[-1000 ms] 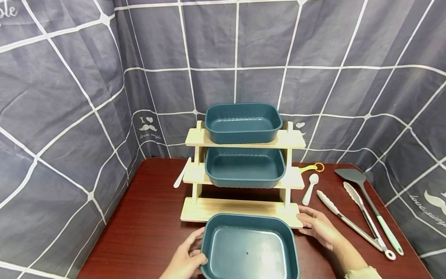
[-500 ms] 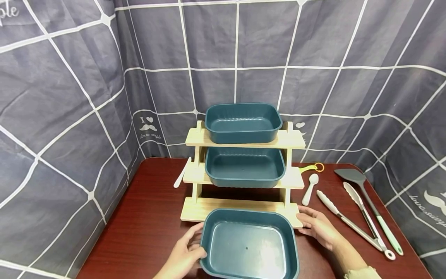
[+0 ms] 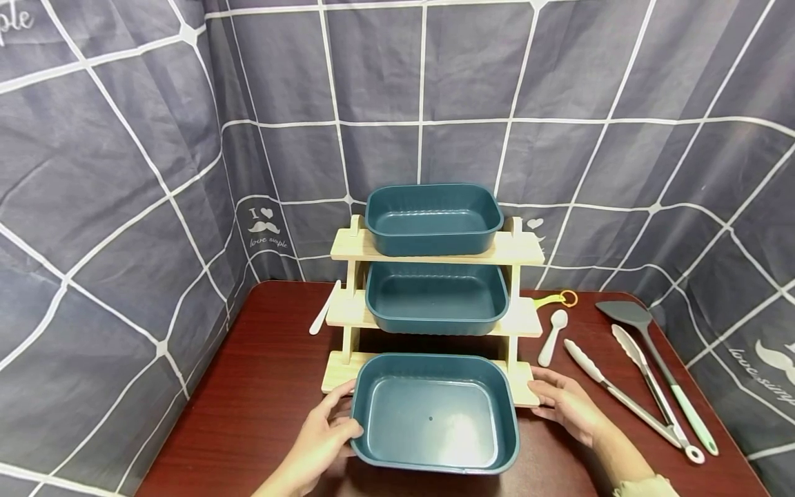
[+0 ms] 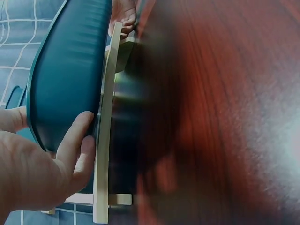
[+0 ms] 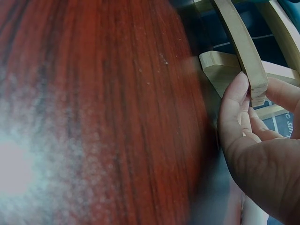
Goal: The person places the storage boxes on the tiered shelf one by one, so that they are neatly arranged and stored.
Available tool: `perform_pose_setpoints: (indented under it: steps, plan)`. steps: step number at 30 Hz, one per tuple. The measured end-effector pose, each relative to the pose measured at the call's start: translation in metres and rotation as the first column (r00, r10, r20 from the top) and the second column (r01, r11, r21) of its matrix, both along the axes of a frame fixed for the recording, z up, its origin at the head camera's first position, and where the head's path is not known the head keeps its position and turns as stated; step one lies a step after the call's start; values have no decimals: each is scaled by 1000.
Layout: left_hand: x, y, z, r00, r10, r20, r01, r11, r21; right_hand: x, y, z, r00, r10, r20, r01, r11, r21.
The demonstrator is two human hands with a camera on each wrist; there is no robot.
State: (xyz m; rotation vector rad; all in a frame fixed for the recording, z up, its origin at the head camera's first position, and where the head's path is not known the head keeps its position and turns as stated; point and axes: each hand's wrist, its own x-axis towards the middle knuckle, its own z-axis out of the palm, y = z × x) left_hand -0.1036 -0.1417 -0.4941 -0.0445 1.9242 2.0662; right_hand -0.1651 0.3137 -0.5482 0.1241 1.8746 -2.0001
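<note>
Sliding that teal tray (image 3: pixel 435 413) onto the bottom shelf of the wooden rack (image 3: pixel 524 250) looks like the job in hand, and right now it sits partly on the lowest board with its near edge hanging out toward the person. The left hand (image 3: pixel 323 438) has it by the near-left corner, thumb on the rim and fingers curled under the wall; the left wrist view shows the same grasp against the ribbed side. The right hand (image 3: pixel 562 404) isn't on the tray at all: it pinches the right end of the bottom board, thumb on top, which the right wrist view shows up close.

If I were doing it, I'd keep that right hand bracing the rack, since a light wooden frame like this probably skids on a polished table (image 3: pixel 248 414) when pushed. Then push the tray straight toward the far side, level, not cocked, so the left and right walls pass between the uprights without catching. The tray on the middle shelf (image 3: pixel 436 298) overhangs a bit, so I'd keep the far rim low.

Two more trays are already seated, the other one on the top shelf (image 3: pixel 433 217). To the right of the rack lie a white spoon (image 3: pixel 551 337), tongs (image 3: pixel 627 390) and a spatula (image 3: pixel 658 369), well clear. Another white utensil (image 3: pixel 325 308) leans at the rack's left side.
</note>
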Motion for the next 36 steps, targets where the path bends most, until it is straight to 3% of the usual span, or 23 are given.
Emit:
perform_pose_setpoints:
  steps: [12,21,36]
  plan:
    - [-19,3,-1,998,19,-55,-22,998,-54,0,-1,0,1000,-8,3,8,1000,8]
    - [-35,9,-2,994,65,-85,-68,997,-38,0,0,0,1000,-4,-15,4,1000,-16]
    - [-57,17,-9,994,78,-81,-83,994,-65,-1,1,-3,1000,-4,-12,4,1000,-7]
